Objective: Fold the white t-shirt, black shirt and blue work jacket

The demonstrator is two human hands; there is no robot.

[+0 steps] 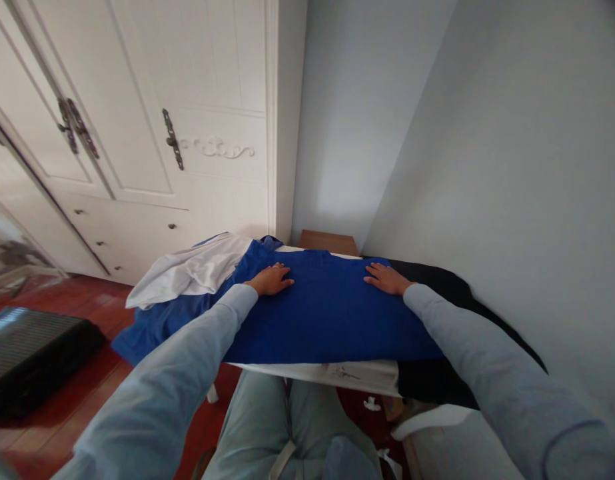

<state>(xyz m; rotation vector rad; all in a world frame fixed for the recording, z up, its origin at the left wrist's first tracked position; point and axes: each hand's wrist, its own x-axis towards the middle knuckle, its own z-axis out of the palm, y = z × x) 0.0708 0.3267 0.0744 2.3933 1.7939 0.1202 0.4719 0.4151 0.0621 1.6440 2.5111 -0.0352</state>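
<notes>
A blue garment (327, 307) with a white section (192, 267) is spread over a narrow white board (357, 373) in front of me. My left hand (272, 280) lies flat on the blue cloth, fingers pointing right, with a ring on one finger. Near the cloth's right end, my right hand (386, 278) rests palm down with its fingers spread. Neither hand grips anything. The garment's left part is bunched and hangs past the board's edge, while the middle lies fairly smooth. Black cloth (437, 280) covers the board's right end.
A white wardrobe (227, 80) with dark handles stands behind the board at left. Grey walls (527, 167) close in at the right. A brown wooden piece (330, 241) sits in the corner. On the red floor at left lies a black ribbed case (37, 360).
</notes>
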